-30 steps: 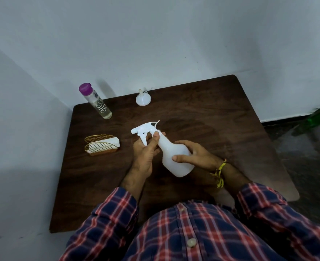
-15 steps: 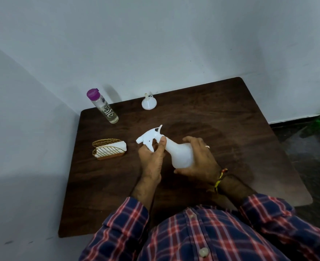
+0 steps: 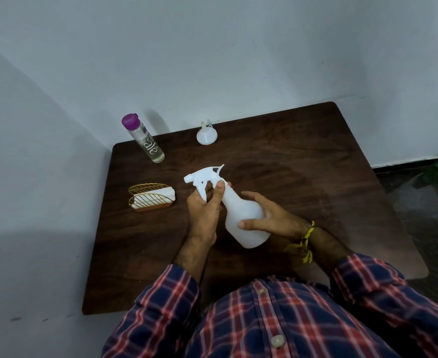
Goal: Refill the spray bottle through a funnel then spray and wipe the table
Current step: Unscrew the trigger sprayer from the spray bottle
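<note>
- Nearest: my 2 plaid sleeves, then both hands on 1 white spray bottle point(image 3: 241, 215), held tilted just above the table point(image 3: 341, 164), roughly mid-table.
- R hand point(image 3: 269, 219) wraps the bottle body, thumb on the near face, fingers curled round the far side.
- L hand point(image 3: 205, 205) pinches the collar/neck right under the trigger head point(image 3: 203, 175), thumb + fingers clamped there.
- Key relation: bottle long axis runs from base (near, toward my R) up to head (far, toward my L). Head sits straight beyond L fingertips, nozzle pointing L. So L hand is the nearer one to the cap; R just steadies.
- My guess: step = unscrewing the head, refill not begun yet.
- Further out L: 1 gold wire holder point(image 3: 150, 200) w/ 1 white cloth point(image 3: 161, 196) in it.
- Far edge: 1 clear refill bottle, purple cap point(image 3: 145, 140), capped, far L corner; 1 white funnel point(image 3: 207, 134) mouth-down, spout up, well apart from both hands.
- Can't tell liquid lvl in spray bottle, opaque.
</note>
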`<act>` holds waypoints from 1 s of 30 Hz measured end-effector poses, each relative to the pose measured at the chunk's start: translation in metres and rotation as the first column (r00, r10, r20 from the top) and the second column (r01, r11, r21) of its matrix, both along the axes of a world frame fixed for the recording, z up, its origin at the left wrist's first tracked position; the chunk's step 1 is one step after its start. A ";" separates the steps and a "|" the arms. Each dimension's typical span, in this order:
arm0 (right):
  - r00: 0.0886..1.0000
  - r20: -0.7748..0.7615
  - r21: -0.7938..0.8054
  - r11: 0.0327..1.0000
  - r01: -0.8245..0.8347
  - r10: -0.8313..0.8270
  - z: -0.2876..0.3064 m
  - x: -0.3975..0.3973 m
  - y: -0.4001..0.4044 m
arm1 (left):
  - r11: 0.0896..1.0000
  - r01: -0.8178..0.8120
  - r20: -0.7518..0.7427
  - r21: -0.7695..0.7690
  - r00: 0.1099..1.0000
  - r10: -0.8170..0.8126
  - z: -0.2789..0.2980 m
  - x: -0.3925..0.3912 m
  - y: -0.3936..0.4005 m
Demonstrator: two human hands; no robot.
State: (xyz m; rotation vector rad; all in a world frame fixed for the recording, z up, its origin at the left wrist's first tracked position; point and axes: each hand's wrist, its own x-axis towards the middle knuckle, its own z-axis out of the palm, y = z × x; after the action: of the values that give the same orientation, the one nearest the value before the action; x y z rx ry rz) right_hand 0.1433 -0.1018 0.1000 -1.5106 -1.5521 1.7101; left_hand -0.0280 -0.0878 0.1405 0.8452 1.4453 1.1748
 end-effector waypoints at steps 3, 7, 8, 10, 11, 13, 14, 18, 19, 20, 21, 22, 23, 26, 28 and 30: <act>0.999 -0.048 0.032 0.999 0.021 -0.019 0.001 0.001 0.001 | 1.000 0.016 -0.011 0.011 1.000 -0.016 0.003 0.001 -0.001; 0.939 0.318 0.378 0.926 -0.003 -0.127 -0.006 -0.004 -0.009 | 0.996 -0.091 0.005 0.004 0.996 0.091 0.004 0.000 -0.002; 0.922 0.353 0.447 0.894 -0.017 -0.159 -0.008 -0.006 -0.012 | 0.993 -0.115 0.000 0.005 0.993 0.115 0.004 -0.001 -0.002; 0.913 0.354 0.503 0.864 -0.004 -0.201 -0.009 -0.007 -0.014 | 0.992 -0.123 -0.005 0.017 0.992 0.123 0.006 -0.003 0.000; 0.909 0.355 0.518 0.856 0.003 -0.218 -0.011 -0.008 -0.013 | 0.992 -0.125 0.000 0.023 0.992 0.125 0.007 -0.003 0.000; 0.896 0.379 0.539 0.842 -0.009 -0.232 -0.014 -0.008 -0.013 | 0.987 -0.160 0.034 0.024 0.987 0.159 0.010 -0.003 0.002; 0.891 0.390 0.542 0.840 -0.017 -0.233 -0.017 -0.007 -0.013 | 0.983 -0.181 0.055 0.020 0.982 0.179 0.014 -0.004 0.003; 0.883 0.381 0.567 0.823 0.011 -0.275 -0.031 0.000 -0.017 | 0.969 -0.241 0.063 0.061 0.969 0.238 0.025 -0.016 0.013; 0.883 0.373 0.568 0.823 0.025 -0.284 -0.034 0.002 -0.018 | 0.962 -0.261 0.073 0.081 0.964 0.256 0.028 -0.021 0.016; 0.884 0.366 0.568 0.822 0.036 -0.292 -0.037 0.004 -0.020 | 0.956 -0.278 0.082 0.098 0.959 0.271 0.031 -0.025 0.018; 0.886 0.356 0.570 0.820 0.047 -0.299 -0.041 0.006 -0.021 | 0.950 -0.292 0.090 0.110 0.955 0.283 0.034 -0.029 0.021; 0.888 0.343 0.573 0.817 0.059 -0.305 -0.044 0.010 -0.022 | 0.947 -0.299 0.096 0.117 0.952 0.289 0.037 -0.033 0.023; 0.891 0.332 0.572 0.817 0.072 -0.311 -0.047 0.013 -0.023 | 0.945 -0.305 0.109 0.119 0.950 0.293 0.039 -0.036 0.027; 0.900 0.325 0.566 0.822 0.062 -0.291 -0.052 0.018 -0.023 | 0.935 -0.345 0.160 0.084 0.931 0.329 0.043 -0.054 0.034; 0.897 0.324 0.569 0.819 0.068 -0.300 -0.058 0.023 -0.026 | 0.935 -0.351 0.201 0.055 0.921 0.334 0.043 -0.061 0.038; 0.896 0.333 0.563 0.824 0.060 -0.293 -0.064 0.028 -0.029 | 0.936 -0.352 0.238 0.015 0.910 0.338 0.044 -0.068 0.042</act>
State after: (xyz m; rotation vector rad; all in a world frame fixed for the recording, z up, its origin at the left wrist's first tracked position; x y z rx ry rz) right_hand 0.1712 -0.1307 0.0362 -1.6863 -1.8157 0.7609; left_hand -0.0960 -0.0459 0.1840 0.4772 1.4050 1.5337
